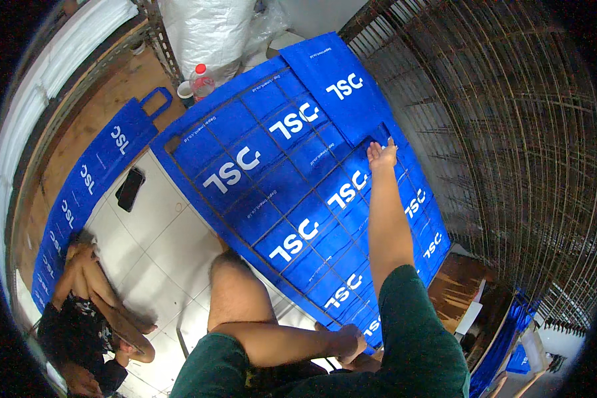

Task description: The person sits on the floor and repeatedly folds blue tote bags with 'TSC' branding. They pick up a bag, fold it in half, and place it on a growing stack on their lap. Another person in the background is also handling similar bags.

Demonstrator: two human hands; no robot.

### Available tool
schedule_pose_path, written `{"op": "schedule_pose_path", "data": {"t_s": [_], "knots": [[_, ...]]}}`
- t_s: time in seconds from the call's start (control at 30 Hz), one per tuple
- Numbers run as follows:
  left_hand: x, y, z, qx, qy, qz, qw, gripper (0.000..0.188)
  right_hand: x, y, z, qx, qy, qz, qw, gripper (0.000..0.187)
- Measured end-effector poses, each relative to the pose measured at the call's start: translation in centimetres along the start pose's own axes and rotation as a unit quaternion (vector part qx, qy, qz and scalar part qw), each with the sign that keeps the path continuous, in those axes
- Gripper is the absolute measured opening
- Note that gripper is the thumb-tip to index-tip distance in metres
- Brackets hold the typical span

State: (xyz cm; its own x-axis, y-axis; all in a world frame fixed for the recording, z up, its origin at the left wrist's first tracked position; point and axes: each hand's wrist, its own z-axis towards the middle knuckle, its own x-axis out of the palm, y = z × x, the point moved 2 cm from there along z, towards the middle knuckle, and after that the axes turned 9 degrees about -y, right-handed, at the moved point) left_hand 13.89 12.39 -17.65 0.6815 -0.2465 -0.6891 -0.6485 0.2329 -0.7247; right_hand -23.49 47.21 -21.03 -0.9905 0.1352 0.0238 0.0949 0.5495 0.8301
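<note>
Blue bag (331,83), lying flat on the gridded blue surface (262,199), just beyond the right hand (382,156); long axis slanting upper left to lower right, lower end toward open, upturned fingers; left hand (349,343) well apart, grip impossible to tell.

The right arm (390,232) stretches forward, right grip (382,155) palm-up and unclenched, while the left forearm (282,344) lies crosswise.

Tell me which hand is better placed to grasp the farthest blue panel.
Likely the right hand: it reaches out by that blue panel, while the left hand sits well back from it.
</note>
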Motion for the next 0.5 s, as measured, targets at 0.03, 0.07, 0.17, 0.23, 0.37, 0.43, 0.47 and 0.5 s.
{"op": "schedule_pose_path", "data": {"t_s": [0.03,0.07,0.17,0.23,0.37,0.43,0.47,0.5], "knots": [[1.8,-0.7,0.3,-0.01,-0.023,0.03,0.999,0.018,-0.9,0.2,1.7,0.007,-0.004,0.042,0.999,0.049],[-8.9,1.5,-1.8,0.054,0.147,-0.076,0.985,0.02,-0.9,-0.7,3.6,0.026,0.007,0.081,0.996,0.049],[-12.2,1.7,-2.4,0.085,0.227,-0.079,0.967,0.027,-2.0,-0.8,6.0,0.017,0.037,0.136,0.99,0.049],[-13.5,1.9,-3.0,0.09,0.218,-0.085,0.968,0.031,-1.8,-1.0,5.8,-0.001,0.051,0.152,0.987,0.049],[-15.9,2.3,-3.3,0.076,0.243,-0.077,0.964,0.032,-1.2,-1.2,5.2,-0.023,0.063,0.174,0.982,0.047],[-16.9,2.6,-3.6,0.081,0.242,-0.077,0.964,0.032,-1.2,-1.3,4.8,-0.031,0.048,0.177,0.983,0.046],[-17.1,2.6,-3.6,0.084,0.241,-0.077,0.964,0.033,-1.1,-1.5,4.6,-0.038,0.026,0.175,0.983,0.046],[-16.8,2.7,-3.5,0.084,0.243,-0.077,0.963,0.033,-0.8,-1.7,4.0,-0.044,0.006,0.173,0.984,0.046]]}}
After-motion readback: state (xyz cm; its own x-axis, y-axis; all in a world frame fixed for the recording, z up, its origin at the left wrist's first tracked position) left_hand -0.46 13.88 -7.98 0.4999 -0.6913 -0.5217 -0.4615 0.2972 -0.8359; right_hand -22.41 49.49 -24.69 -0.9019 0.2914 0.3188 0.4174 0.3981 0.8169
